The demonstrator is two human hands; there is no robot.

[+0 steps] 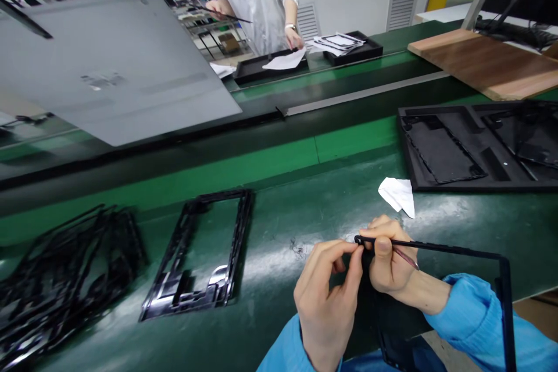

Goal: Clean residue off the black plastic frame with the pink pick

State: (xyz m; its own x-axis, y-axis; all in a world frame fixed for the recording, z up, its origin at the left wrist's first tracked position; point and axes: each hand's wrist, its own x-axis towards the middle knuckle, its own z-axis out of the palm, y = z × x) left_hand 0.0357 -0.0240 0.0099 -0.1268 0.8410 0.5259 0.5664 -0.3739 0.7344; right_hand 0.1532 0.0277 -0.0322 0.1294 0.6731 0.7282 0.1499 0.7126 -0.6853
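A thin black rectangular frame (462, 251) is held up over the near edge of the green bench, its lower part partly hidden by my hands and sleeves. With thumb and fingertips, my left hand (329, 290) pinches the frame's upper left corner. Close beside it, my right hand (387, 256) grips the frame's top bar between thumb and fingers. A slim reddish-brown pointed tool (405, 258) sticks out of the right hand too; its tip by the corner is hidden. On the bench just beyond lies a crumpled white paper (397, 195).
Black frames (74, 279) are piled at left, beside one separate black frame (239, 226). A black foam tray (405, 151) with frames stands right, below a wooden board (492, 61). A grey panel (131, 64) rises at upper left. Across the bench, a co-worker's hand (294, 38) touches white paper.
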